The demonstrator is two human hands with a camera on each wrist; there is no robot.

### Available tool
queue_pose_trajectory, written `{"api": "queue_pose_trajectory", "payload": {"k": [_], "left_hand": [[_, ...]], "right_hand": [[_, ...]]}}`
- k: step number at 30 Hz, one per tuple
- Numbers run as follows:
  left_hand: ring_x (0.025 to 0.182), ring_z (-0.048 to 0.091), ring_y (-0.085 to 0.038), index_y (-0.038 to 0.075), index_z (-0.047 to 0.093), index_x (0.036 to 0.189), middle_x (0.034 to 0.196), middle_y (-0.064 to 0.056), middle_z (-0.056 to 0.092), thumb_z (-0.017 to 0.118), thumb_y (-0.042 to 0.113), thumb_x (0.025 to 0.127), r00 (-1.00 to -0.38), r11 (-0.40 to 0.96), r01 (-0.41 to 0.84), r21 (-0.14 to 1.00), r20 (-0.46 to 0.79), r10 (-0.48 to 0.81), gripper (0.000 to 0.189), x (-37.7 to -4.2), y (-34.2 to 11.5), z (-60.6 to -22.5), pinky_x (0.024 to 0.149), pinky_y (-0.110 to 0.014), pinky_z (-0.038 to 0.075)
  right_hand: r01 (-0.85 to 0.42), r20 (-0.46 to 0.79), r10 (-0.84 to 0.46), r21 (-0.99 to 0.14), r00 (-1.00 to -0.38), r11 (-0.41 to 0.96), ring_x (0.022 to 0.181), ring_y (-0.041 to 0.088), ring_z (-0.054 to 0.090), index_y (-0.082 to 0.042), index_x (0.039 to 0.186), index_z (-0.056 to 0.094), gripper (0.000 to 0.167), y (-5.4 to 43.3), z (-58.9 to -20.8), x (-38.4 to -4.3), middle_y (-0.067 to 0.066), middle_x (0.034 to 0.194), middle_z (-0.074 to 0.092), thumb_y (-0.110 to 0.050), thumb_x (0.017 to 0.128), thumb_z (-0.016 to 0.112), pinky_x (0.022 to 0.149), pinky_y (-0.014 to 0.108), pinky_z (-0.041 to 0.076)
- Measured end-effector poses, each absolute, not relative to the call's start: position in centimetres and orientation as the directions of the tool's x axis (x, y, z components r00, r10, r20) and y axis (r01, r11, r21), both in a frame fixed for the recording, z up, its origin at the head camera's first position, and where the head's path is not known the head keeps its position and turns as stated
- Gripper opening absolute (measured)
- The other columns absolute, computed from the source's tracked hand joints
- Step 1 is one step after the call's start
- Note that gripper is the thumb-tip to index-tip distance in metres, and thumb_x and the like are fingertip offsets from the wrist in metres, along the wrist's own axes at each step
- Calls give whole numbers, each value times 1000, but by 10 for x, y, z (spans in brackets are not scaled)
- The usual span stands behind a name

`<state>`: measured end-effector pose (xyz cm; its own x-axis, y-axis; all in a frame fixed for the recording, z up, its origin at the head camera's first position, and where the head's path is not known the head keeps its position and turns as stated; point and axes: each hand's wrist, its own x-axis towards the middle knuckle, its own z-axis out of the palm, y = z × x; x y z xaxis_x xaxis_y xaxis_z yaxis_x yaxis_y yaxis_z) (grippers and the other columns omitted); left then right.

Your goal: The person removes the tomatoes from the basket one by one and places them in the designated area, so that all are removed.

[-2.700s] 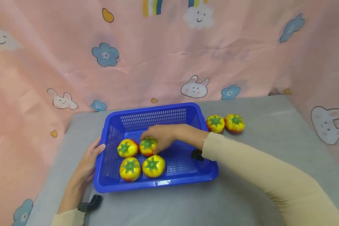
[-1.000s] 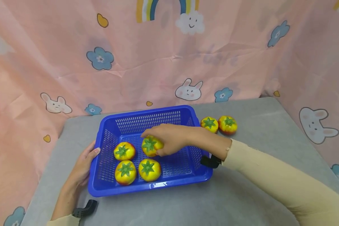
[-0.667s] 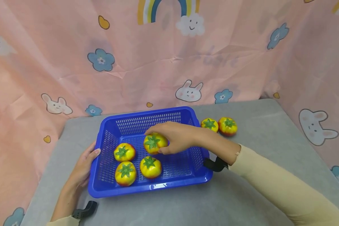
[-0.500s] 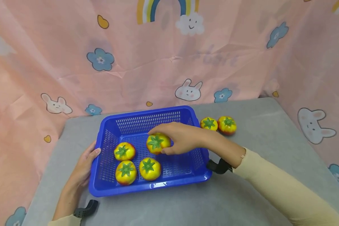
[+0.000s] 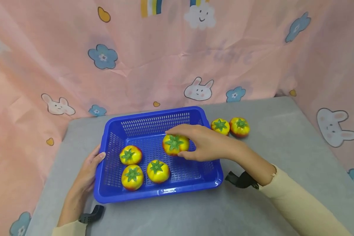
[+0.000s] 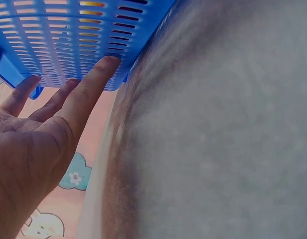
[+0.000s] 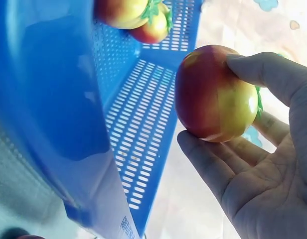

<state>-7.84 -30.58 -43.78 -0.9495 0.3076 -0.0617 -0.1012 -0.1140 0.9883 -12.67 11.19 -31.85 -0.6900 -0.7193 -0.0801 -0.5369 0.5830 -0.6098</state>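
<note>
A round yellow-and-red fruit [image 5: 175, 144] with a green star-shaped leaf top is in my right hand [image 5: 207, 144], which pinches it between thumb and fingers. In the right wrist view the same fruit [image 7: 216, 94] appears raised off the basket's floor. The blue plastic basket [image 5: 162, 194] has slotted walls. My left hand [image 5: 88, 168] holds its left side, thumb at the rim; in the left wrist view its fingers [image 6: 86, 97] lie against the outer wall. Three similar fruits sit in the basket's left half: one behind [image 5: 131, 155], one in front [image 5: 132, 177], one to the right [image 5: 158, 171].
Two more such fruits, one nearer the basket [image 5: 220, 126] and one farther right [image 5: 239, 127], stand on the grey tabletop [image 5: 271, 141] beyond the basket's right corner. A pink patterned cloth [image 5: 153, 65] hangs behind and at both sides. Black straps circle both wrists.
My right hand has taken the fruit from beside the others and moved it right and up within the basket's area. The left hand stays on the basket; the head view shifts slightly.
</note>
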Motion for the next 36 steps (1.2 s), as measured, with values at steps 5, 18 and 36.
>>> {"api": "queue_pose_trajectory", "payload": {"k": [5, 18, 36], "left_hand": [[110, 76, -11, 10, 14, 170, 134, 10, 69, 34, 18, 116, -948, -107, -105, 989, -67, 310, 59, -79, -307, -437, 87, -35, 67], [105, 77, -13, 20, 31, 163, 130, 6, 71, 34, 16, 116, -946, -133, -87, 987, -39, 323, 47, -81, -307, -438, 83, -33, 68], [106, 77, -13, 11, 22, 167, 130, 8, 71, 36, 19, 116, -945, -116, -106, 988, -64, 320, 54, -82, -308, -439, 85, -34, 68]], "right_hand": [[-549, -18, -710, -620, -704, 560, 150, 28, 51, -22, 155, 54, 64, 116, -318, -125, 1, 160, 55, -27, 96, 78, 121, 54, 49], [-527, 51, -672, -665, -739, 530, 138, 25, 60, -19, 156, 52, 69, 126, -326, -120, 4, 156, 57, -20, 93, 80, 111, 48, 58], [-513, 103, -616, -669, -781, 538, 136, 28, 61, -16, 156, 51, 69, 145, -326, -120, 8, 156, 57, -15, 94, 79, 112, 53, 57]]}}
